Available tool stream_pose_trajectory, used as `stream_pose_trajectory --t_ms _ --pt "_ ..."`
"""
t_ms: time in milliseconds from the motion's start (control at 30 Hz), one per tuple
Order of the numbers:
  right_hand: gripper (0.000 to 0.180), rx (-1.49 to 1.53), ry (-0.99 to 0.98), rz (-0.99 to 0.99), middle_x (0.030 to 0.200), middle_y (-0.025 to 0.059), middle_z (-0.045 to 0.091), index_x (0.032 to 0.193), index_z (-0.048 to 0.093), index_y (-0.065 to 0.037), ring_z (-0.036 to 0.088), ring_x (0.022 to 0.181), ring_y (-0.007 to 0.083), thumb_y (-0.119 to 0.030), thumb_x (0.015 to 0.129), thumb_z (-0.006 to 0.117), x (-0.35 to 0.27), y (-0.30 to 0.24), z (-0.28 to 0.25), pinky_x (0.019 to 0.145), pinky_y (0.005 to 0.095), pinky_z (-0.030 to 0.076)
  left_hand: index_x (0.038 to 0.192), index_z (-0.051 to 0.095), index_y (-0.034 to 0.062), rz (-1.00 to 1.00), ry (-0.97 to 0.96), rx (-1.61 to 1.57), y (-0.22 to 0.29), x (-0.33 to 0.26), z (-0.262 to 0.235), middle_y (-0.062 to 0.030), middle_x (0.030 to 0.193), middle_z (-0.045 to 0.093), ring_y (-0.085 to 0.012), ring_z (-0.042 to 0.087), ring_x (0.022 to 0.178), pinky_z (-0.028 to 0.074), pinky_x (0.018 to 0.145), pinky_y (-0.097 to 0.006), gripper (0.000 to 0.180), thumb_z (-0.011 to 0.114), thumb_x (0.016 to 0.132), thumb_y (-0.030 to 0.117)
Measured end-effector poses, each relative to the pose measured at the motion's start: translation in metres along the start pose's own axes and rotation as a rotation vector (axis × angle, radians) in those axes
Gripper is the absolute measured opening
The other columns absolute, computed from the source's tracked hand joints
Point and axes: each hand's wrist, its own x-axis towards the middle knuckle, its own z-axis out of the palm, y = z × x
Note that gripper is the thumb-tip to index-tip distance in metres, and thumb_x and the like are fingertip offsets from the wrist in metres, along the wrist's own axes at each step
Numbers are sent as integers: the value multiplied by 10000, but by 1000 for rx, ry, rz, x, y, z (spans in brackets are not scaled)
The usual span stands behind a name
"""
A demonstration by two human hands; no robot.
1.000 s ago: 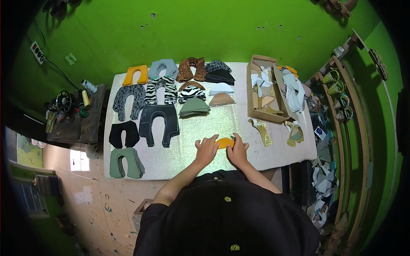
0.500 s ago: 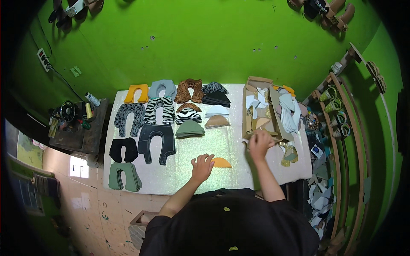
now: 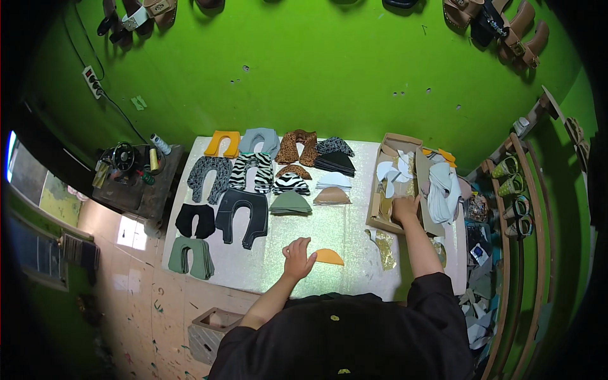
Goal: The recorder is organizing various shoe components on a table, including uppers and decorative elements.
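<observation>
My left hand (image 3: 296, 258) rests palm down on the table with its fingers spread, holding nothing. Its thumb lies at the left end of a yellow half-moon piece (image 3: 330, 256). My right hand (image 3: 406, 208) reaches into the near end of an open cardboard box (image 3: 371, 209); its fingertips point down among the contents, so any grip is hidden. White cut pieces (image 3: 387, 175) lie farther back in that box. Just left of the box sit stacked half-moon pieces: tan (image 3: 332, 196), white (image 3: 333, 181) and green (image 3: 291, 203).
U-shaped stacks, including yellow (image 3: 222, 144), zebra-striped (image 3: 251, 171), dark grey (image 3: 242, 218) and green (image 3: 190, 256), cover the table's left side. Pale grey pieces (image 3: 443, 193) lie right of the box, gold scraps (image 3: 384, 250) before it. A sewing machine (image 3: 123, 158) stands left; a wooden rack (image 3: 532, 253) right.
My right hand has moved forward and right into the box from its near edge. The view has shifted slightly. My left hand stays beside the yellow piece, its fingers now more stretched out.
</observation>
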Motion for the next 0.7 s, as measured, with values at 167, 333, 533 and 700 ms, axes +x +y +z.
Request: stream_pose_trajectory --t_ms 167,333,533,700 --pt "440 57 80 -126 1185 105 581 1244 500 -271 454 1184 349 -212 810 538 -26 -7 -19 1063 579 103 1232 437 50 -32 34 28 -2 -5 1 -143 1185 464 -296 392 1139 231 928 -437 506 522 838 355" --pt "415 -6 53 -129 1158 97 592 1220 520 -288 445 1189 355 -236 809 545 -22 -1 -4 1064 582 88 1239 435 52 -6 30 63 -2 -3 2 -128 1179 458 -277 391 1142 228 926 -433 517 541 832 353" --pt "208 37 183 -141 1038 63 639 981 650 -221 507 1093 296 -238 778 608 -15 10 11 1038 615 109 1244 426 46 -200 268 -29 -2 -5 6 -148 1201 450 -306 373 1157 212 956 -443 496 562 820 263" --pt "141 465 574 -10 813 32 654 883 649 -130 568 917 248 -199 799 559 -55 11 -30 964 629 166 1251 420 47 -366 390 -62 1 -12 4 -141 1220 437 -295 351 1173 184 972 -448 484 559 822 223"
